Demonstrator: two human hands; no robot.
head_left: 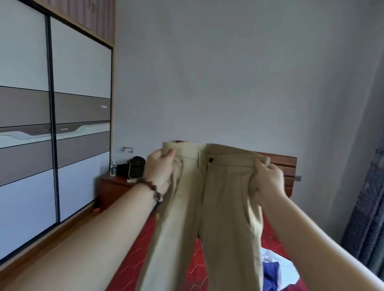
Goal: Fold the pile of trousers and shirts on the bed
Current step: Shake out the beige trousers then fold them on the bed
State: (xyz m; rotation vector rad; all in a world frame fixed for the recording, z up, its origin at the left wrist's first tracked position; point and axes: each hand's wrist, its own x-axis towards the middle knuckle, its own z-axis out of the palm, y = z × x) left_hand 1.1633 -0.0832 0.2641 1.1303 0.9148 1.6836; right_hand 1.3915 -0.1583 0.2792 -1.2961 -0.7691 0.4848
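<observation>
Both arms reach forward and hold a pair of beige trousers (207, 213) up in the air above the bed (192, 269). The left hand (159, 170) grips the waistband at its left end, fingers (163, 153) curled over the top edge with the cloth bunched in the fist. The right hand (268, 183) grips the waistband at its right end in the same way, its fingers clamped on a gathered fold of fabric. The waistband is stretched between the two hands, front side facing the camera, with a dark brown button (211, 160) at the fly. The two legs hang straight down, side by side, past the bottom of the view over the middle of the bed.

A beaded bracelet (152, 191) sits on the left wrist.

The bed carries a red cover with a hexagon pattern. Near its right edge lies a crumpled garment in blue, white and dark red (277, 278), partly hidden behind the right trouser leg. A dark red wooden headboard (284, 171) stands at the far edge against the grey wall.

Beside the bed's far left corner is a red-brown nightstand (114, 190) with a black bag (132, 167) and a clear bottle (112, 168) on it; the bottle's label is too small to read. A large wardrobe (47, 114) with sliding doors fills the left side; small marks on its panels are unreadable. A blue patterned curtain (377, 179) hangs at the right.
</observation>
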